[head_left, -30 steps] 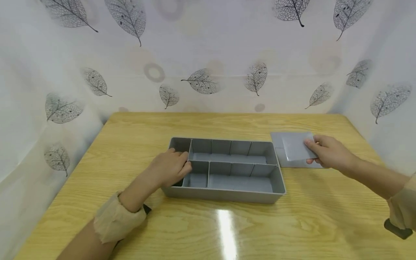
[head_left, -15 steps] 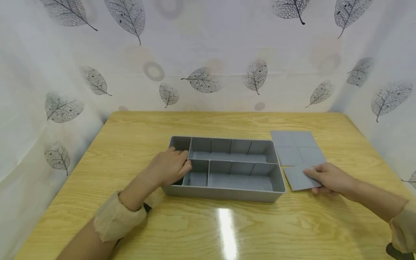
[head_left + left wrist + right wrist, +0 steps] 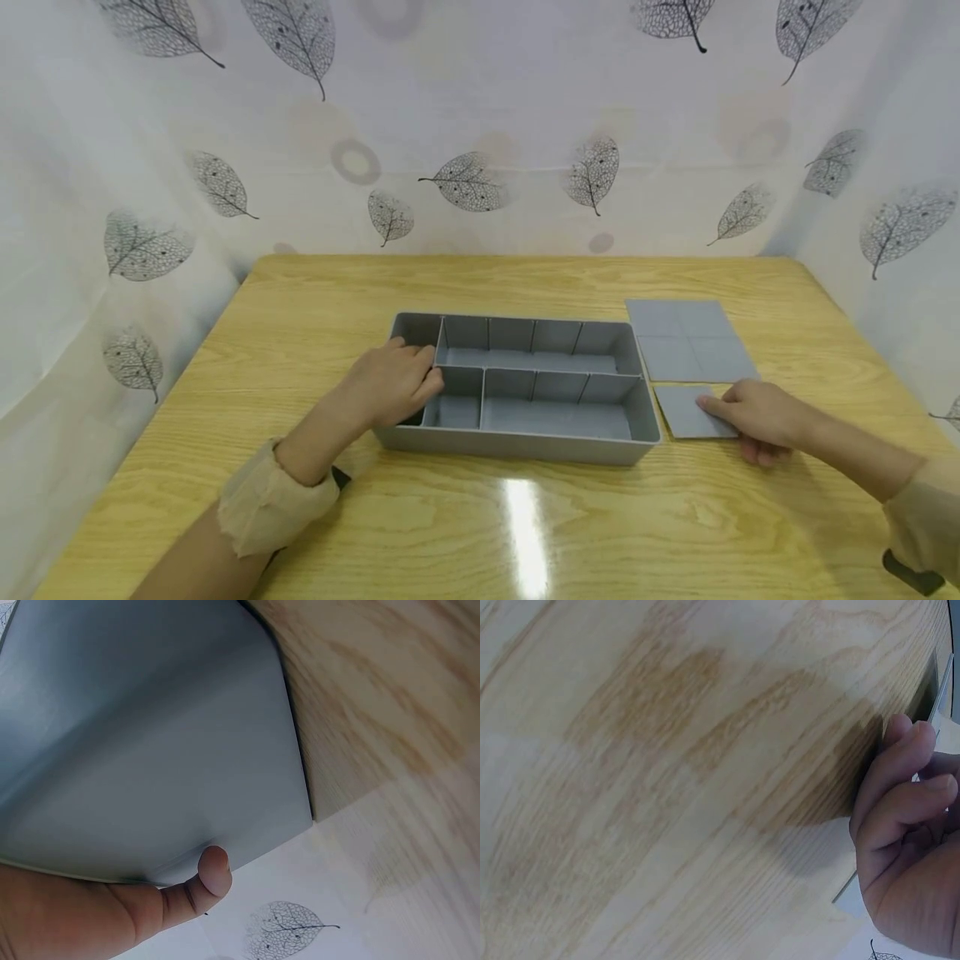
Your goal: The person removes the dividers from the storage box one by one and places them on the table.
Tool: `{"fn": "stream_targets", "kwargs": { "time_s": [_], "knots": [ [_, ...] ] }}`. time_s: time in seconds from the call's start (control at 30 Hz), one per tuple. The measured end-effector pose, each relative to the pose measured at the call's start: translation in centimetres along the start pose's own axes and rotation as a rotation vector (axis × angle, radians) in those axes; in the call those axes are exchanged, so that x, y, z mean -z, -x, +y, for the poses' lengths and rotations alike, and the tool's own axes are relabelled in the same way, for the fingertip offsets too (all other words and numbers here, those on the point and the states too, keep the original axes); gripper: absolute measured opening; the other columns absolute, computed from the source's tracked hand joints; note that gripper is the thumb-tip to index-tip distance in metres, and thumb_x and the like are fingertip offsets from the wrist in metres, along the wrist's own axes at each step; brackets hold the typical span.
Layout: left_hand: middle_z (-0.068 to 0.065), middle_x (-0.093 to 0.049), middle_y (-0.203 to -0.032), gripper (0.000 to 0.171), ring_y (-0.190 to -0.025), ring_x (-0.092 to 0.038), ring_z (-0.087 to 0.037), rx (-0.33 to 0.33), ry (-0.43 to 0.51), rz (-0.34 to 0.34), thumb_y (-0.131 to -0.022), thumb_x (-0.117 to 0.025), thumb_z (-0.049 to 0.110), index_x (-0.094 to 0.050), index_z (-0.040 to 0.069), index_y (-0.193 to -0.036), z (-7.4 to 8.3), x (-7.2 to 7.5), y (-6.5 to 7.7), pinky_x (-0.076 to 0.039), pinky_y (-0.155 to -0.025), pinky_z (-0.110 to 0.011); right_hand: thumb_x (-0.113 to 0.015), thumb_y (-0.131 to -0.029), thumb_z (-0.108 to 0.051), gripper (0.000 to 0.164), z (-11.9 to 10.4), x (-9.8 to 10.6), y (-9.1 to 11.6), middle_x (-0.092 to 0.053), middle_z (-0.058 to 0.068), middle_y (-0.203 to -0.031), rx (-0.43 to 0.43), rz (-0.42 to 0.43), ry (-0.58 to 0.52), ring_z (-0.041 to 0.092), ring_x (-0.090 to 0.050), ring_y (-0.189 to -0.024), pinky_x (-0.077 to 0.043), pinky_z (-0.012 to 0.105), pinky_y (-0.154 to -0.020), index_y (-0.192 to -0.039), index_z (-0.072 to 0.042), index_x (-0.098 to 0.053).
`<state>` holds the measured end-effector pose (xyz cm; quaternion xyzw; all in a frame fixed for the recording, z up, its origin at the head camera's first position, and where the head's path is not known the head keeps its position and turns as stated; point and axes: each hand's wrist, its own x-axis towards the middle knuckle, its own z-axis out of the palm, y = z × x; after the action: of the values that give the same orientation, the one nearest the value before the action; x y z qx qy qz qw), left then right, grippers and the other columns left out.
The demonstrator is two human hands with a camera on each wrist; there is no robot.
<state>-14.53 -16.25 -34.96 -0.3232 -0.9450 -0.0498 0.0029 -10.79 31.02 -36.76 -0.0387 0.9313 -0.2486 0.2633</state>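
A grey divided storage box (image 3: 517, 447) stands on the table. My left hand (image 3: 393, 387) grips its left end, fingers bent down over the left compartment; the fingertips are hidden there. In the left wrist view, the thumb (image 3: 215, 870) lies against the box's grey wall (image 3: 172, 772). Right of the box, my right hand (image 3: 761, 417) pinches the edge of a thin square grey panel (image 3: 686, 412), thumb on top and fingers beneath. The panel is low over the table; whether it touches cannot be told. Behind it lies a larger grey square sheet (image 3: 693, 340) with crossing lines.
The wooden table (image 3: 420, 533) extends around the box, with a light streak reflected in front. A white curtain (image 3: 510, 108) printed with leaves hangs behind and at both sides. Thin dividers (image 3: 540, 372) split the box into several compartments.
My right hand has brought the small grey panel from above the larger sheet toward me and down, to just in front of that sheet. The left hand and the box have stayed put.
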Motion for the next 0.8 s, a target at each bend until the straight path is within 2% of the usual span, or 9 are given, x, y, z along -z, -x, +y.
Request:
{"fn": "stream_targets", "kwargs": {
  "time_s": [0.17, 0.3, 0.8],
  "knots": [
    [0.002, -0.041, -0.060, 0.033, -0.061, -0.037, -0.018, 0.012, 0.018, -0.021, -0.095, -0.027, 0.030, -0.039, 0.015, -0.068, 0.08, 0.09, 0.17, -0.035, -0.062, -0.033, -0.033, -0.097, -0.047, 0.054, 0.05, -0.36, -0.14, -0.047, 0.000, -0.040, 0.036, 0.019, 0.045, 0.014, -0.046, -0.031, -0.039, 0.027, -0.031, -0.066, -0.006, -0.050],
    [0.001, -0.040, -0.059, 0.032, -0.060, -0.037, -0.018, 0.019, 0.031, -0.012, -0.095, -0.028, 0.029, -0.039, 0.015, -0.068, 0.02, 0.09, 0.26, -0.035, -0.062, -0.033, -0.033, -0.097, -0.047, 0.055, 0.14, -0.34, -0.38, -0.045, -0.001, -0.039, 0.053, 0.045, 0.076, 0.014, -0.045, -0.030, -0.038, 0.027, -0.030, -0.062, -0.007, -0.049],
    [0.001, -0.042, -0.062, 0.033, -0.064, -0.038, -0.020, 0.017, 0.018, -0.027, -0.095, -0.026, 0.031, -0.040, 0.015, -0.070, 0.16, 0.33, 0.11, -0.037, -0.062, -0.033, -0.034, -0.097, -0.049, 0.057, 0.45, -0.16, -0.28, -0.045, 0.000, -0.038, 0.056, 0.046, 0.073, 0.017, -0.046, -0.029, -0.037, 0.028, -0.029, -0.061, -0.007, -0.048]
  ]
}}
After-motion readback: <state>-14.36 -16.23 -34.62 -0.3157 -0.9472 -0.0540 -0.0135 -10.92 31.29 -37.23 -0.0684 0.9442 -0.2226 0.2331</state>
